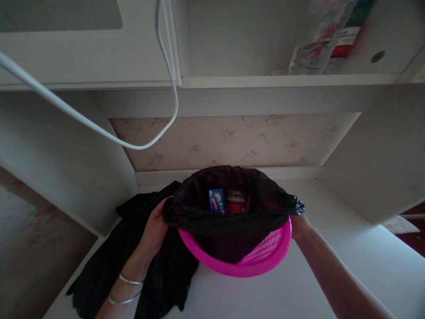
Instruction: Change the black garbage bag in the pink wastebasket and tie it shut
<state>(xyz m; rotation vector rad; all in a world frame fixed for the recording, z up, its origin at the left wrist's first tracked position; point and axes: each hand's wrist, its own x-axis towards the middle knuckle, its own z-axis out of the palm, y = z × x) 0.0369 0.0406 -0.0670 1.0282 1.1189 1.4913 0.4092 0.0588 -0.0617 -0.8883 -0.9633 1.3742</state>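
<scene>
A black trash bag (229, 226), its mouth spread wide, sits tilted in a bright pink basket (244, 269) with slotted walls. Inside the bag lie a small blue packet (217, 200) and a red container with a clear top (236, 204). My left hand (158, 223) grips the bag's left edge, fingertips partly hidden by the plastic. At the opposite edge, my right hand (299, 225) is closed at a bunched part of the bag; most of its fingers are hidden. The bag's front edge stands above the basket's front rim.
More black plastic (106, 266) lies spread over the white desktop (252, 299) at the left. Overhead, a white cable (133, 146) hangs in a loop before the cabinet. Transparent packages (312, 53) rest on the shelf (282, 82) above. White panels flank the desk.
</scene>
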